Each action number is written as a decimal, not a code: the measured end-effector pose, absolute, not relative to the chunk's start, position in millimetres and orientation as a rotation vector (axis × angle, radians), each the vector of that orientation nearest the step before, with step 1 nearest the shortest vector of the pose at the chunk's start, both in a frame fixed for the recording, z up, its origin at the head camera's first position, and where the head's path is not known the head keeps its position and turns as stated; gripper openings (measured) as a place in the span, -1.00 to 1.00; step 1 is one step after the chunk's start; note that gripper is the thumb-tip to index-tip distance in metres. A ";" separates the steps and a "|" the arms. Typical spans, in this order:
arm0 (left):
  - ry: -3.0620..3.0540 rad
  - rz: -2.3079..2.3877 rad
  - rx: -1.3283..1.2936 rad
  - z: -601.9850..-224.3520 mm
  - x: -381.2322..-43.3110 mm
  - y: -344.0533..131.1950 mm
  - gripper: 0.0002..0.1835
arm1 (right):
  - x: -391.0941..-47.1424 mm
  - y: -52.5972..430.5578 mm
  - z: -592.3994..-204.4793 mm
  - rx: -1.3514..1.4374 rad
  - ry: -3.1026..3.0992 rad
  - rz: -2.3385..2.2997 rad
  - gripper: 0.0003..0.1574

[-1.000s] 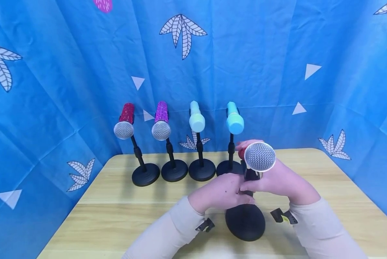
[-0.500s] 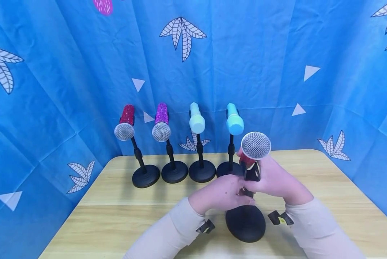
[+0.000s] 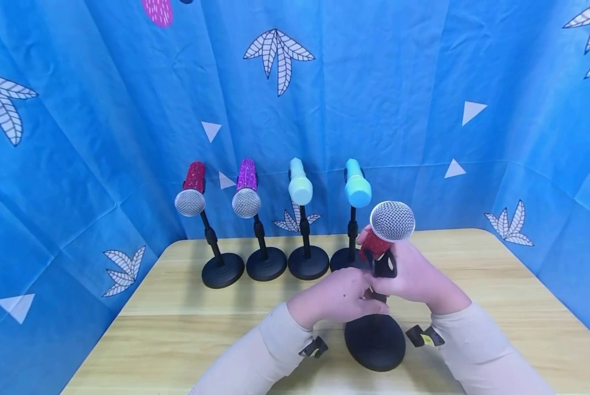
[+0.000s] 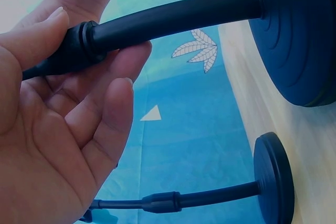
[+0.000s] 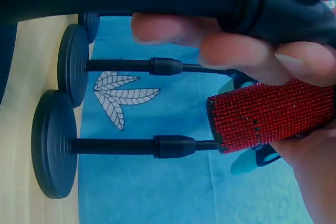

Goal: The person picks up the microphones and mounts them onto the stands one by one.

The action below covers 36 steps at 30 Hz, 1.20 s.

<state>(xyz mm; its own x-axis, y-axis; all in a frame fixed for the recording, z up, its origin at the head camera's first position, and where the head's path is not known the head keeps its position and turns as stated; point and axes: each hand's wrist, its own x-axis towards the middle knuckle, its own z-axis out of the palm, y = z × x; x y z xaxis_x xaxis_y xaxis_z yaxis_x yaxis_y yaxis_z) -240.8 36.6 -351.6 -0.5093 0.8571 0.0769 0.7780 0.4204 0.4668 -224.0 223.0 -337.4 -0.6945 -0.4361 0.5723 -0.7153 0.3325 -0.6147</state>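
A microphone [image 3: 392,221] with a silver mesh head and a red, rhinestone-covered handle [image 5: 268,119] tilts up at the front stand's black clip [image 3: 386,265]. My right hand [image 3: 415,271] holds its handle, the mesh end facing the head camera. My left hand [image 3: 336,294] grips the upper pole of the black microphone stand [image 3: 375,343], thumb and fingers around the collar [image 4: 86,45] in the left wrist view. The round base stands on the table. Hands hide much of the pole, and I cannot tell whether the handle sits inside the clip.
Behind stands a row of several stands with microphones: red [image 3: 191,202], purple [image 3: 247,202], pale mint [image 3: 301,189] and light blue [image 3: 358,190]. The rightmost base [image 3: 343,259] is partly hidden behind my hands. A blue patterned cloth [image 3: 398,109] surrounds the wooden table [image 3: 201,334].
The microphone's mesh head has risen and shifted slightly left, showing more red handle and the clip below. My right hand has moved slightly left; my left hand keeps its grip on the pole.
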 end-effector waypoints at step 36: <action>2.509 0.652 1.714 -354.5 -247.8 35.3 -0.87 | -229.1 223.5 -331.9 1.211 -1.930 0.895 -0.42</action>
<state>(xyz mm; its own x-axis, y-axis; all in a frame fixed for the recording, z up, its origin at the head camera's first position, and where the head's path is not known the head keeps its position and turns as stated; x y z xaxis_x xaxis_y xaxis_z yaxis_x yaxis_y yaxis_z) -247.8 35.3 -354.5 -0.3910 0.8975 0.2042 0.8834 0.3037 0.3570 -229.1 223.5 -331.9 -0.3356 -0.4564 0.8241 -0.9238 0.3306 -0.1931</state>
